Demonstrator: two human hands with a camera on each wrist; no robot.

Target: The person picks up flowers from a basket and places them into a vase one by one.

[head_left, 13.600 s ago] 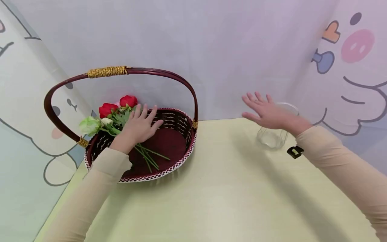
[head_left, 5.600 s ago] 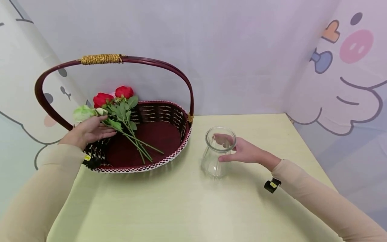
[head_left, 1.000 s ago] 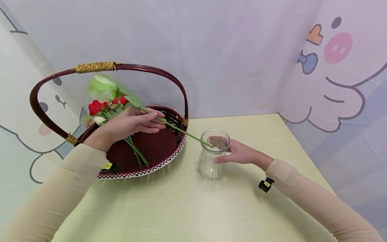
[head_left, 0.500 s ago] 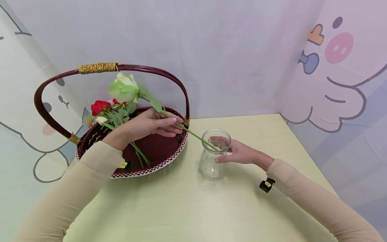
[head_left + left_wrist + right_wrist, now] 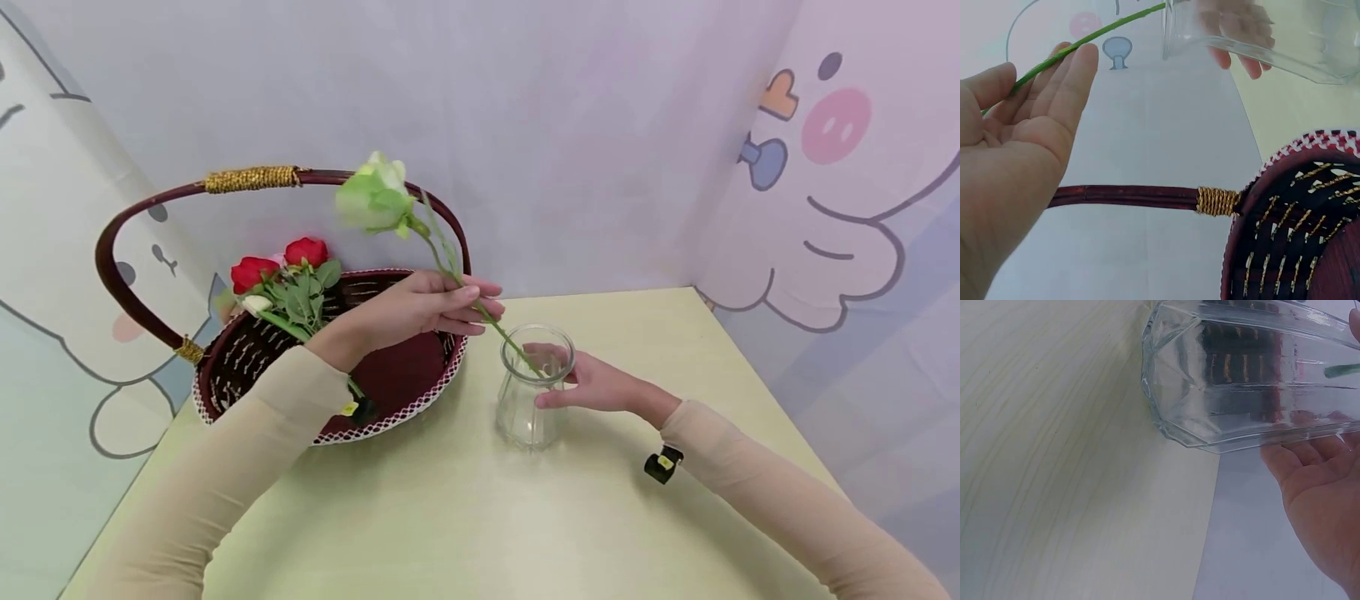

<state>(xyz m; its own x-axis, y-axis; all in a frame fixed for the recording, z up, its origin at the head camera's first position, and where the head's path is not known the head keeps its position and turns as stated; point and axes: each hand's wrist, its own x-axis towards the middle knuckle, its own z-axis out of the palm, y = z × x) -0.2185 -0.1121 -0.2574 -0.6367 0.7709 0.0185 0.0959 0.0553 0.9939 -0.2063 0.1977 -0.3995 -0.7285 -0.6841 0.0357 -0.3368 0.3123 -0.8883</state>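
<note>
A pale green-white artificial rose (image 5: 377, 197) is pinched by its stem between the thumb and fingers of my left hand (image 5: 420, 308). It leans with the bloom up and to the left, and the stem's lower end is inside the mouth of a clear glass vase (image 5: 531, 417). My right hand (image 5: 600, 383) grips the vase from the right, thumb in front and fingers behind the glass. In the right wrist view the green stem tip (image 5: 1342, 370) shows through the vase wall. The left wrist view shows the stem (image 5: 1110, 26) running across the fingers to the rim.
On the left stands a dark red woven basket (image 5: 405, 412) with a tall arched handle (image 5: 120, 250). Red roses (image 5: 253, 273) and a small white bud (image 5: 257, 303) lie in it, their stems partly behind my left arm. A curtain (image 5: 585, 167) hangs behind the pale table (image 5: 480, 517).
Earlier, my left hand took the green-white rose from the basket and my right hand brought the vase nearer. Over the last second the rose moved right and tilted more upright, its stem going deeper.
</note>
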